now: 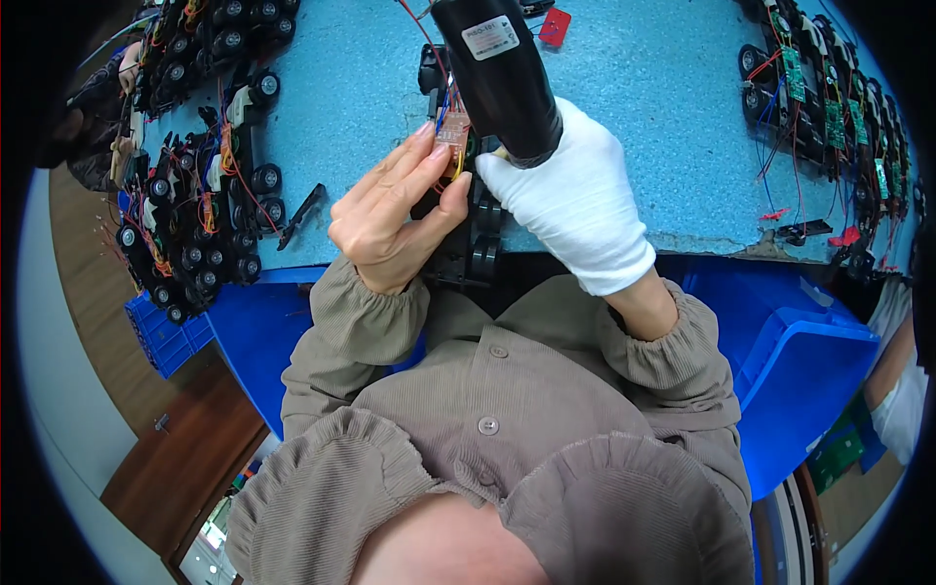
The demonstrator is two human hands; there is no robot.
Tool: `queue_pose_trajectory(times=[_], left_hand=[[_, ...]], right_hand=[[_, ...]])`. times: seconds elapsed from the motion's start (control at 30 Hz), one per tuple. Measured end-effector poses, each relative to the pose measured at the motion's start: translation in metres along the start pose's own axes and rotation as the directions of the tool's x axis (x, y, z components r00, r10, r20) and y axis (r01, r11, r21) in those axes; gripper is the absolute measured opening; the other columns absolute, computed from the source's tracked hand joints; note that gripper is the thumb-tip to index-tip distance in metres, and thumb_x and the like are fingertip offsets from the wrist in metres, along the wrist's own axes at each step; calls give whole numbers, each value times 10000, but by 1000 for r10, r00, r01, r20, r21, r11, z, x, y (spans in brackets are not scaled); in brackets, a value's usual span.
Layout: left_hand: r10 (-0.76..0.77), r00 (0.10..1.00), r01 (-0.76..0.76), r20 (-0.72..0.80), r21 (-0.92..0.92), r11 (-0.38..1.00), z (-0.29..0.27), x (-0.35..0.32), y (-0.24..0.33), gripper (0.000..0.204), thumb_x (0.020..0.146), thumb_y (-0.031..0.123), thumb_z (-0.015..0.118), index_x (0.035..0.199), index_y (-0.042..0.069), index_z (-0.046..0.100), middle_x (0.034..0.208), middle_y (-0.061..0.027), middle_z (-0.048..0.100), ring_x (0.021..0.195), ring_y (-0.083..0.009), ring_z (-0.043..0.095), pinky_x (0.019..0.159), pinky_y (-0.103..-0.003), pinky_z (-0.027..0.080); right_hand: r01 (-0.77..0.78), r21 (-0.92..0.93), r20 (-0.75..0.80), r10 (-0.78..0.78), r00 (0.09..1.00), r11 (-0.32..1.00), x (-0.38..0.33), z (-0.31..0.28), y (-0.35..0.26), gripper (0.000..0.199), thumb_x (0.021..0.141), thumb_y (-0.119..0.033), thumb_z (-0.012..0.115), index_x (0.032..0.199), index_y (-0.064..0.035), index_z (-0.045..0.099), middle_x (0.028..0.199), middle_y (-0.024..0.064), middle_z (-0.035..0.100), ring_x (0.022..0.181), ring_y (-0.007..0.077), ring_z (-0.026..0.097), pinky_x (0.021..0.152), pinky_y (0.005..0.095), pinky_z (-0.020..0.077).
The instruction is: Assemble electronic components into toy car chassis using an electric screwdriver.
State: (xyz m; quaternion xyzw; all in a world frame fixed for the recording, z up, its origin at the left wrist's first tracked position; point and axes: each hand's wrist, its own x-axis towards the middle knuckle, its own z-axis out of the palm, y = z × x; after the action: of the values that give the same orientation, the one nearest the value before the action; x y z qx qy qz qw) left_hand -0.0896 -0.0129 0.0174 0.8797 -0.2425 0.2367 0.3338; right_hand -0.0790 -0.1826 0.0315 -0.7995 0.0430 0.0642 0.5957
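My right hand (585, 200), in a white glove, is wrapped round the lower end of a black electric screwdriver (502, 93) with a pale label. The tool's tip is hidden behind the glove and the work. My bare left hand (395, 200) pinches a small brown circuit board (451, 132) with red, blue and yellow wires on it. Beneath the board lies a black toy car chassis (463, 258) with black wheels, partly covered by my hands and the tool. It lies near the table's front edge, right before my body.
Several wired toy car chassis (185, 210) are piled at the left of the blue table (336, 93). More chassis with green boards (829, 107) line the right side. A red piece (555, 27) lies at the back. Blue bins (799, 361) stand below the edge; other people are partly visible at both sides.
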Motion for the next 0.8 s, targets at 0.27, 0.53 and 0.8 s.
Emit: queue_pose_trajectory(times=[0.27,0.53,0.8], left_hand=[[6,1000,-6,7,12,1000,-1,3,2,336,602,2,783,918,-21,673,928,-216,660,874,-312,664,776,-353,543],[8,999,-9,50,19,1000,-5,3,0,331,608,20,777,922,-7,677,939,-197,663,887,-304,662,776,-347,543],[31,999,-35,44,89,995,-2,6,7,282,611,25,765,874,-2,667,954,-186,662,869,-301,662,747,-347,545]], right_hand=[[-21,60,-3,22,1000,998,1,1,2,195,704,-151,675,825,-23,591,706,183,628,703,355,631,613,384,505],[2,36,-2,-2,1000,999,0,2,3,197,704,-154,673,823,-20,592,704,181,630,694,348,635,608,376,508],[35,-12,7,-35,999,999,0,1,3,202,697,-81,716,844,-13,594,689,44,624,610,85,577,556,241,466]])
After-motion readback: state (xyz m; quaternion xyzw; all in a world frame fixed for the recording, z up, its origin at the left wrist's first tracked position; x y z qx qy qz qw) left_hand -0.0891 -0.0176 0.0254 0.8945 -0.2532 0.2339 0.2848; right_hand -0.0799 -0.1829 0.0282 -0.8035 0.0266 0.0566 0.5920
